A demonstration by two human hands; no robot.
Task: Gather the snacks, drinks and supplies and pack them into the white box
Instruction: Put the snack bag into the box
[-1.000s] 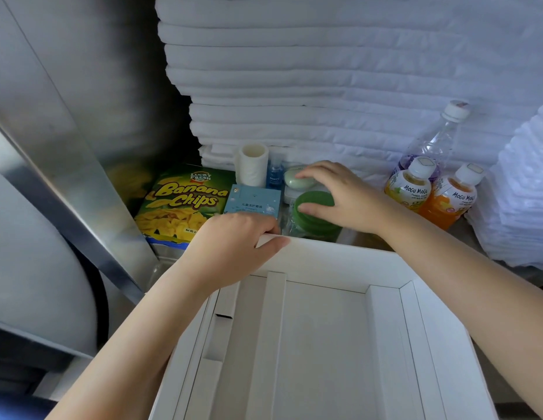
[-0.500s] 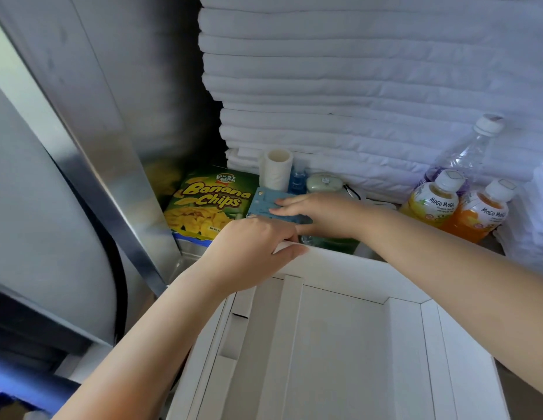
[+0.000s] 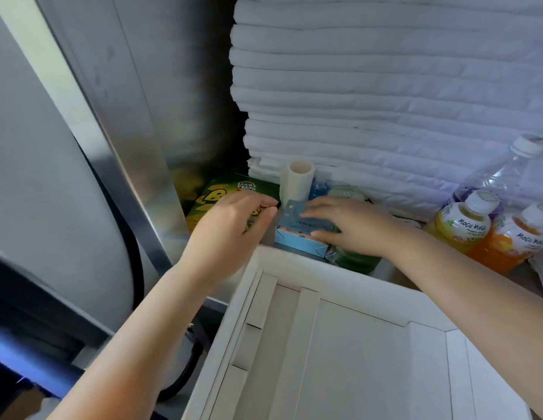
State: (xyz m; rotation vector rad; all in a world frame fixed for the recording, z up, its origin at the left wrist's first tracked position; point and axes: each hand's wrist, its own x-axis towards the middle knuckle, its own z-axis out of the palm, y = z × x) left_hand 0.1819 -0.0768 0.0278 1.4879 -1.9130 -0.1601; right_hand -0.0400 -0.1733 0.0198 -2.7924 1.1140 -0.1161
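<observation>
The white box (image 3: 294,263) stands open at the bottom, its far rim against the shelf items. My right hand (image 3: 352,230) grips a small blue carton (image 3: 297,234), fingers on top and thumb on its near side; the carton is tilted. My left hand (image 3: 234,227) hovers with relaxed fingers over the green banana chips bag (image 3: 234,187), holding nothing. Behind stand a white roll (image 3: 296,180), a small blue bottle (image 3: 318,187) and a pale green item (image 3: 344,190). A green-lidded tub (image 3: 358,259) shows under my right wrist. Right: yellow (image 3: 461,227) and orange (image 3: 512,245) Mogu Mogu bottles, a clear water bottle (image 3: 506,174).
A tall stack of folded white towels (image 3: 385,86) fills the back. A steel wall (image 3: 128,122) closes the left side beside the chips bag. More white cloth (image 3: 541,265) sits at the far right edge.
My left hand has left the box rim and moved up over the chips bag. My right hand went from the green lid to the blue carton and tipped it up.
</observation>
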